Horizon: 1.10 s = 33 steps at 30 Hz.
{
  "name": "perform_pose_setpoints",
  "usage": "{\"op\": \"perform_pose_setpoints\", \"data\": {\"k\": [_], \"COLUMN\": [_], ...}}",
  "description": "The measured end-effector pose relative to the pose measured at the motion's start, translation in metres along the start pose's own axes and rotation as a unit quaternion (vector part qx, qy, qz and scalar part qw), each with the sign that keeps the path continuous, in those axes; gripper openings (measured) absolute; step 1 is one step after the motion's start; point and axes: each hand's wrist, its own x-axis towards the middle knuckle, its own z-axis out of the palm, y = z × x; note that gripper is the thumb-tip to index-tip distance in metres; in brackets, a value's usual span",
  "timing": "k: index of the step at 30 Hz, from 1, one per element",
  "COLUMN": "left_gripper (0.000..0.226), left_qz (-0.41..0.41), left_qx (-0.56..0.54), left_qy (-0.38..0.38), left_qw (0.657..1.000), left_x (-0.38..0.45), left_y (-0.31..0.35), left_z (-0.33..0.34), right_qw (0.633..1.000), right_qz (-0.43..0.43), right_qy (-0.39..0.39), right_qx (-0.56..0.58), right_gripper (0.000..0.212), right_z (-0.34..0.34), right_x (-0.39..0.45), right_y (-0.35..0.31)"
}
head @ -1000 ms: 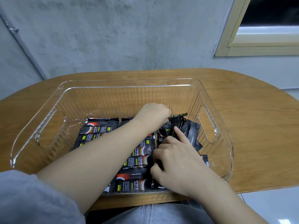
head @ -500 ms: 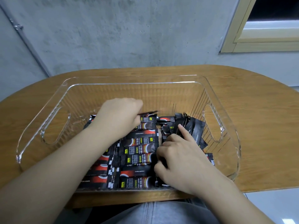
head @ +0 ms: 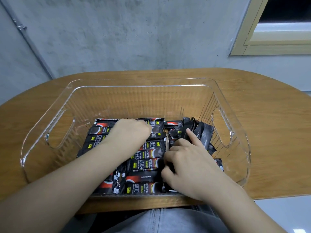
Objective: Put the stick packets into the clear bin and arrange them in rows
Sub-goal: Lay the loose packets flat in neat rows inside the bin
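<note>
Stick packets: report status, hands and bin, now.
Left hand curled on the flat rows of stick packets. Right hand on the loose pile, index finger out. All inside the clear bin. Right side unsorted; nothing blocking.

Your table (head: 269, 132) is a wooden top with rounded ends and a brown grain, its far edge close to a grey concrete wall. One thing lies directly on it: the clear bin (head: 55, 125), set about in the middle and reaching almost to the near edge. The bin has ribbed walls and a cut-out handle at its left and right ends. Bare wood shows on both sides of it, wider on the right.
</note>
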Motion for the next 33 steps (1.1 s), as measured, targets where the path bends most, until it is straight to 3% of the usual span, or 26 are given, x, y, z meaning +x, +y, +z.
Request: {"op": "perform_pose_setpoints", "data": {"k": [10,14,19,21,24,27,30,33], "left_gripper": [0.012,0.013,0.023,0.032,0.043,0.035,0.016,0.016], "left_qz": [0.012,0.013,0.034,0.043,0.090,0.090,0.058,-0.008], "left_qx": [-0.041,-0.124,-0.328,-0.389,-0.398,-0.408,-0.445,-0.469], "left_qy": [-0.039,-0.047,0.027,-0.001,-0.072,-0.098,-0.070,-0.027], "left_qw": [0.998,0.991,0.944,0.920,0.910,0.903,0.891,0.883], "left_x": [0.007,0.016,0.038,0.049,0.062,0.071,0.074,0.069], "left_y": [-0.004,-0.007,0.008,0.015,0.027,0.033,0.030,0.018], "left_z": [-0.006,-0.018,-0.031,-0.032,-0.033,-0.034,-0.038,-0.042], "right_qw": [1.000,1.000,1.000,1.000,1.000,1.000,1.000,1.000], "right_qz": [0.000,-0.001,0.000,0.001,0.000,-0.008,-0.005,0.002], "right_qy": [0.001,-0.001,0.000,-0.002,-0.013,-0.018,-0.021,-0.028], "right_qx": [0.000,0.001,-0.001,-0.001,0.006,0.013,0.008,0.008], "right_gripper": [0.025,0.023,0.025,0.024,0.021,0.016,0.020,0.025], "right_z": [0.000,0.000,0.000,-0.001,-0.002,-0.003,-0.003,-0.003], "right_x": [0.000,0.000,0.000,0.000,0.000,0.002,0.001,0.000], "right_y": [-0.001,-0.001,0.000,0.000,0.000,-0.001,-0.002,-0.001]}}
